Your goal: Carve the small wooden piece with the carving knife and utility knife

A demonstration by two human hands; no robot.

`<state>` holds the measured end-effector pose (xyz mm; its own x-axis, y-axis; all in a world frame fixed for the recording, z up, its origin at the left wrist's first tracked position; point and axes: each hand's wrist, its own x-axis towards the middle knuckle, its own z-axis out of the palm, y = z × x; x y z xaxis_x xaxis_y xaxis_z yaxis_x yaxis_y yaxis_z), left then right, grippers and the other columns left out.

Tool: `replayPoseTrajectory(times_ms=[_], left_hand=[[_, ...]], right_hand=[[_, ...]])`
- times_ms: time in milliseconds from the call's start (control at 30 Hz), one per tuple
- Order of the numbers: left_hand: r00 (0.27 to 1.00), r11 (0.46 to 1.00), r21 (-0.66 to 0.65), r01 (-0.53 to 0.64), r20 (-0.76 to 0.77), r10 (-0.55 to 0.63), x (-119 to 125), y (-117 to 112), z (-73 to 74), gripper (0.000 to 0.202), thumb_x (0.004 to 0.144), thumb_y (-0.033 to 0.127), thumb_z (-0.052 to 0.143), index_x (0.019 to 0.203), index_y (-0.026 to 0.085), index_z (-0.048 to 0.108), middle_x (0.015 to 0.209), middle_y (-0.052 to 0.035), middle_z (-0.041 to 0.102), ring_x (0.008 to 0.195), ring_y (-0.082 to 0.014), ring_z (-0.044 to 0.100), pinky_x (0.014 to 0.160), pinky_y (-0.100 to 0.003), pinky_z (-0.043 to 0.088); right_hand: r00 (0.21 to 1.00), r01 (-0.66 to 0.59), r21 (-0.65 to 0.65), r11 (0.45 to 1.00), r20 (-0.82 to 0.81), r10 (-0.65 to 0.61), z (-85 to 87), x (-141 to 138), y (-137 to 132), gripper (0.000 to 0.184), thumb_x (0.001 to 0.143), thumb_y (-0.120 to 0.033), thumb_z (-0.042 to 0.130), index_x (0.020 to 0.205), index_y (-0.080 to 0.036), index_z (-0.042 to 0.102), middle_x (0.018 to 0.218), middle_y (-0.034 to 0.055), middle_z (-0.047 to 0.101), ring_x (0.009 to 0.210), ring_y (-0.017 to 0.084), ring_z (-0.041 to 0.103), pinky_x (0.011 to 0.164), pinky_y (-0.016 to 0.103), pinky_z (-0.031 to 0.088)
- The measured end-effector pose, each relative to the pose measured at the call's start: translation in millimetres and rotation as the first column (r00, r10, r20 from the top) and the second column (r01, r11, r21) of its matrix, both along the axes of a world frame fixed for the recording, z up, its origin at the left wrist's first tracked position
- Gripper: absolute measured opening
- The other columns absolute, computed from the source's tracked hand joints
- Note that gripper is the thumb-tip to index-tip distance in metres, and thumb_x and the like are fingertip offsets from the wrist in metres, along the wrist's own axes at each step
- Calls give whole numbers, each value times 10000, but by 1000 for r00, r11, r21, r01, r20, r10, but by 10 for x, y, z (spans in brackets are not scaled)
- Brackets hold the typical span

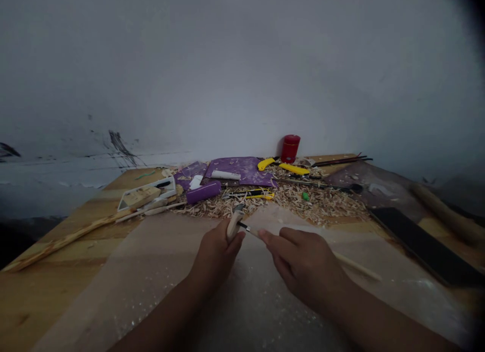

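My left hand (217,253) is closed round the pale wooden handle of a small carving knife (235,223), whose short blade points right. My right hand (303,266) is closed on a thin pale wooden stick (358,268) that runs from the blade, under my fingers, out to the right. The blade meets the stick's dark tip between my two hands. Both hands hover over a translucent plastic sheet (159,271) spread on the wooden table (56,286).
A heap of wood shavings (303,200) lies beyond my hands, with a purple case (202,192), yellow utility knife (253,194), yellow-handled tool (293,168) and red cup (290,148). A white tray (146,195) and long stick (64,238) sit left; a black slab (420,243) right.
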<state>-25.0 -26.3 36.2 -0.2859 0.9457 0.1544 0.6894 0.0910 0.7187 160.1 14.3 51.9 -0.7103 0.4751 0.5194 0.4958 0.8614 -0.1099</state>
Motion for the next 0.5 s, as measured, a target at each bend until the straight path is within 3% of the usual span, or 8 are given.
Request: replayPoseTrajectory(times_ms=[300, 500], left_hand=[[990, 997, 15, -73, 123, 71, 34, 17, 39, 181, 735, 336, 508, 804, 178, 562, 620, 14, 547, 589, -155, 499, 551, -240, 342], [925, 995, -49, -84, 368, 96, 60, -5, 56, 163, 711, 343, 550, 720, 189, 495, 433, 76, 430, 366, -99, 384, 409, -214, 289]], right_hand=[[999, 53, 184, 982, -5, -53, -141, -107, -55, 315, 836, -126, 401, 1103, -140, 569, 641, 29, 522, 537, 144, 449, 503, 267, 294], [999, 34, 278, 960, -50, -20, -247, -130, -36, 265, 867, -148, 420, 1088, -122, 564, 653, 34, 522, 585, 153, 451, 526, 273, 309]])
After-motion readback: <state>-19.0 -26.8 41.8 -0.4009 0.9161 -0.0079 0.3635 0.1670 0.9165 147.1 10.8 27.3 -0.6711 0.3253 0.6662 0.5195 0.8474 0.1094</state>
